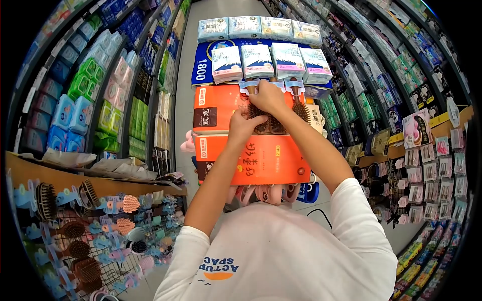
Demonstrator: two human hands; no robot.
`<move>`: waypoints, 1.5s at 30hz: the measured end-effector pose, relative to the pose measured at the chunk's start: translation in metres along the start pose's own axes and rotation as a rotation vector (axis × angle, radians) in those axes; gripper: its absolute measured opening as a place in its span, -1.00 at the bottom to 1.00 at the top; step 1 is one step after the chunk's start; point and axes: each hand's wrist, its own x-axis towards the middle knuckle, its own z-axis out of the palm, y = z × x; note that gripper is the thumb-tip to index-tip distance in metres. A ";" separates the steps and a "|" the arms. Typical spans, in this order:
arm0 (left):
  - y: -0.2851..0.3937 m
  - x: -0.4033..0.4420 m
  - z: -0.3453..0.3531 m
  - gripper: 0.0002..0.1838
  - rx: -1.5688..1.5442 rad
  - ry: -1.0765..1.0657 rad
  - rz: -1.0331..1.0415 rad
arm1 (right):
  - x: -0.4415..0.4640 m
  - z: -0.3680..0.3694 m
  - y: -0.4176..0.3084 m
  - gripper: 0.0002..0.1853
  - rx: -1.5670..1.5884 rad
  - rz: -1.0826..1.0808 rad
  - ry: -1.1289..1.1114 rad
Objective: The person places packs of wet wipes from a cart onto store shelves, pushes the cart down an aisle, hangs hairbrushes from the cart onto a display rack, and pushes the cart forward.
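Note:
Several brown hairbrushes with dark bristles lie side by side on an orange box (216,95), their handles pointing away from me. The rightmost hairbrush (301,108) has a light-blue hang tag (294,85) around its handle. My right hand (268,98) is closed at the handle of a hairbrush (252,104) at the left of the row. Against the left edge of the bristle heads is my left hand (246,123), its thumb stretched across them and its other fingers mostly curled out of sight. Parts of the brushes are hidden behind my hands.
Beyond the orange boxes stand white cotton packs (258,60) on a blue pack (201,62), with tissue-like packs (244,27) behind. A nearer orange box (281,168) lies before me. Shelves line both sides. A wire rack (120,226) of hanging hairbrushes is at lower left.

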 end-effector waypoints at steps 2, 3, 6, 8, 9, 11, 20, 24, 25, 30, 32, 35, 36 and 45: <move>0.020 -0.021 0.003 -0.50 -0.130 -0.002 -0.037 | -0.007 -0.006 0.000 -0.59 0.033 0.012 -0.016; 0.030 -0.032 0.002 -0.55 -0.257 -0.008 -0.072 | -0.016 -0.010 0.001 -0.52 0.151 0.035 -0.042; 0.035 -0.053 -0.002 -0.57 -0.330 -0.047 -0.101 | -0.024 0.004 0.022 -0.36 0.320 0.025 -0.037; 0.042 -0.069 -0.004 -0.57 -0.351 -0.039 -0.125 | -0.037 0.000 0.023 -0.31 0.504 0.093 -0.088; 0.044 -0.077 -0.005 -0.56 -0.371 -0.028 -0.145 | -0.042 0.001 0.023 -0.30 0.581 0.098 -0.078; 0.044 -0.094 -0.008 -0.55 -0.364 -0.028 -0.118 | -0.051 -0.004 0.017 -0.31 0.699 0.149 -0.101; 0.003 -0.144 -0.031 -0.36 -0.351 -0.123 -0.018 | -0.062 0.009 0.005 -0.69 0.920 0.013 -0.034; -0.009 -0.164 -0.056 -0.37 -0.171 -0.014 0.143 | -0.070 0.009 -0.038 -0.69 1.158 -0.105 -0.184; -0.006 -0.171 -0.065 -0.38 -0.164 0.018 0.156 | -0.077 0.003 -0.056 -0.74 1.118 -0.139 -0.180; -0.014 -0.174 -0.099 -0.39 -0.154 0.122 0.087 | -0.068 0.022 -0.122 -0.78 1.304 -0.165 -0.352; -0.016 -0.190 -0.115 -0.39 -0.174 0.230 0.098 | -0.070 0.024 -0.155 -0.80 1.335 -0.222 -0.470; -0.007 -0.223 -0.142 -0.38 -0.241 0.338 0.132 | -0.099 0.018 -0.219 -0.82 1.316 -0.360 -0.614; -0.001 -0.236 -0.151 -0.40 -0.225 0.387 0.165 | -0.113 0.011 -0.241 -0.82 1.354 -0.369 -0.735; 0.077 -0.350 -0.219 -0.43 -0.046 1.061 0.450 | -0.202 -0.013 -0.426 -0.78 1.390 -0.990 -1.057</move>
